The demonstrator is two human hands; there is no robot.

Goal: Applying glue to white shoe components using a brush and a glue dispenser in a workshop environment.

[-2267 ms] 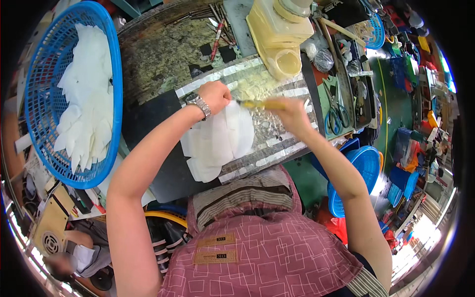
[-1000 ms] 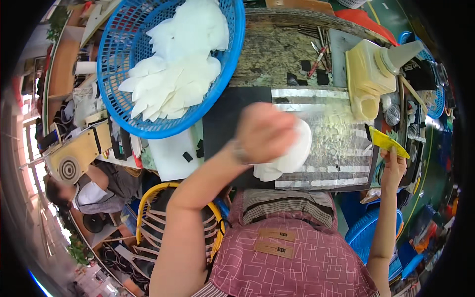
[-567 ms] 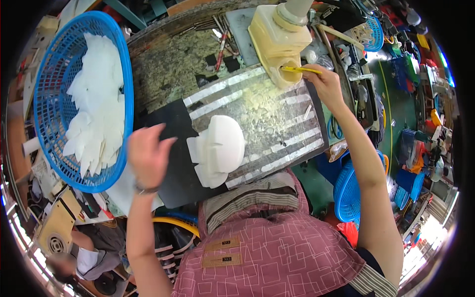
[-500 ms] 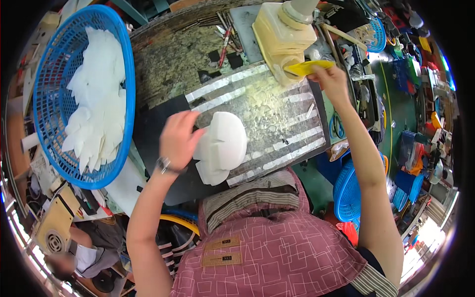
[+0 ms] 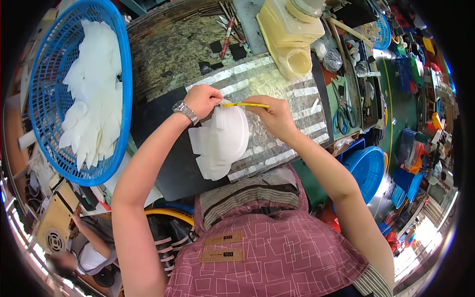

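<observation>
A stack of white curved cut sheets (image 5: 220,143) lies fanned on the work board, in front of my body. My left hand (image 5: 202,100) is closed in a pinch at the far edge of the stack, on the top white sheet. In my right hand (image 5: 274,115) is a thin yellow flat spreader (image 5: 246,104), held edge-on. Its tip is over the far edge of the stack, close to my left fingertips. Beyond and to the right stands a cream plastic glue container (image 5: 292,32) with an open round mouth at its near side.
A big blue basket (image 5: 126,94) of white cut pieces (image 5: 94,89) stands at the left. The board (image 5: 260,81) carries pale tape strips. Pens and tools (image 5: 228,37) lie at the back; scissors (image 5: 345,110) sit in a right-hand tray. A seated person (image 5: 94,255) is at lower left.
My right hand has brought the yellow spreader from the glue container's mouth left to the stack. My left hand has moved away from me and right, closing at the stack's far edge.
</observation>
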